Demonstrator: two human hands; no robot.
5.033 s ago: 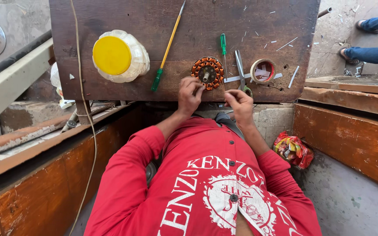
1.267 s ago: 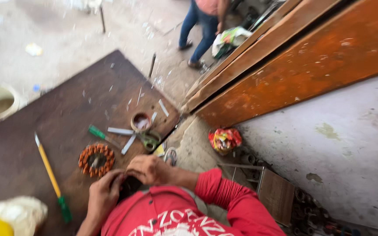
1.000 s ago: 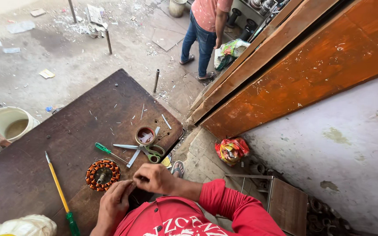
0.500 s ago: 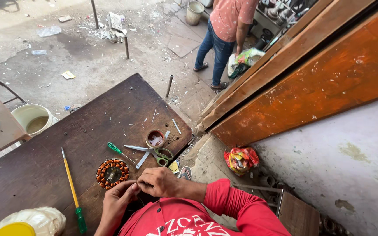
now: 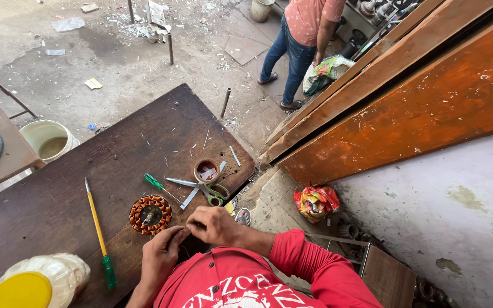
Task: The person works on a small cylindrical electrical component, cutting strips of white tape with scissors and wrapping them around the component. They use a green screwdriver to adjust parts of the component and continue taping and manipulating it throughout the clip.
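Two hands meet at the near edge of the dark wooden table, fingertips drawn together as if pinching something small between them; what it is cannot be told. The left hand has its fingers curled, tips pointing toward the right hand, whose fingers are bent tight over the same spot. Just beyond the left fingertips lies the stator, a round ring wound with copper coils, flat on the table and apart from both hands. Beside it, toward the right edge, sit the scissors, blades open, and a small round tin touching them. A short green screwdriver lies between stator and scissors. A long yellow screwdriver lies to the left of the stator, and a jar with a yellow lid stands at the near left corner. Past the far corner, another person stands on the littered floor.
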